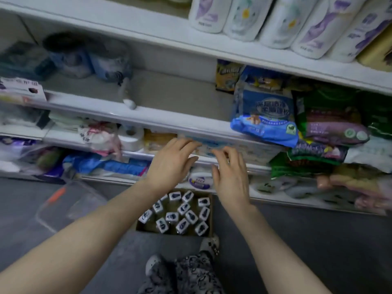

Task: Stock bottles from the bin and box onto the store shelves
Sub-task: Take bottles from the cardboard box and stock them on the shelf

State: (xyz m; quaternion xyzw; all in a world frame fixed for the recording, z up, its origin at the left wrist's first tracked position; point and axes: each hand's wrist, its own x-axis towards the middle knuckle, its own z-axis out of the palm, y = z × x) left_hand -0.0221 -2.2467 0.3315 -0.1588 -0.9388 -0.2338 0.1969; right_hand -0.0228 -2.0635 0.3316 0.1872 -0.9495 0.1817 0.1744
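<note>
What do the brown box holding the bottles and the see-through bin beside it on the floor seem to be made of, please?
The brown open-topped box looks like matte corrugated cardboard, judging by its dull brown walls and flaps. The see-through bin appears to be clear glossy plastic: the grey floor shows through it.

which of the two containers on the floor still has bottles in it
The cardboard box below the hands, packed with white-capped bottles; the clear plastic bin to its left looks empty.

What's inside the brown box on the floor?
The cardboard box holds many small bottles standing upright, showing white caps with dark marks. Their bodies and the box bottom are mostly hidden beneath the caps.
</note>
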